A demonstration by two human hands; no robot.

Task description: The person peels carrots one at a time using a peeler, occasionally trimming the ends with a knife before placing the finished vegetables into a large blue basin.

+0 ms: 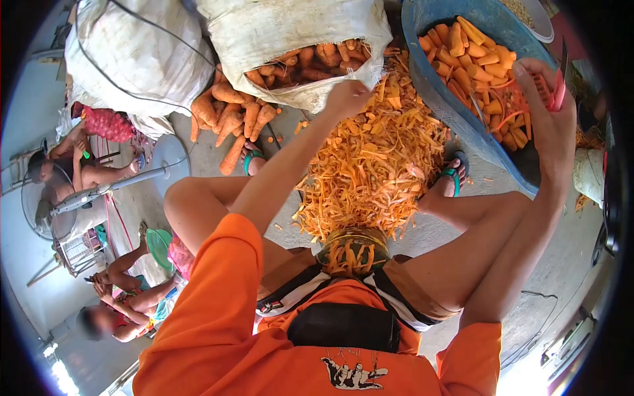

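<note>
My left hand [347, 99] is over the lower right edge of the open white sack [297, 23], which is full of unpeeled carrots [310, 61]. Its fingers curve down and are mostly hidden by the back of the hand. My right hand [551, 125] is raised over the right rim of a blue tub [422, 72] and grips a red-handled knife [560, 89], its dark blade pointing up. Peeled carrots [472, 49] fill much of the tub, with a red plastic item [512, 102] among them. A large heap of carrot peelings [376, 152] lies between my feet.
More unpeeled carrots [228, 112] spill on the floor by a second white sack [135, 53]. A standing fan [99, 191] is at left, near two seated people. A green basin [160, 249] sits beside them. A round container [353, 247] with peelings stands between my thighs.
</note>
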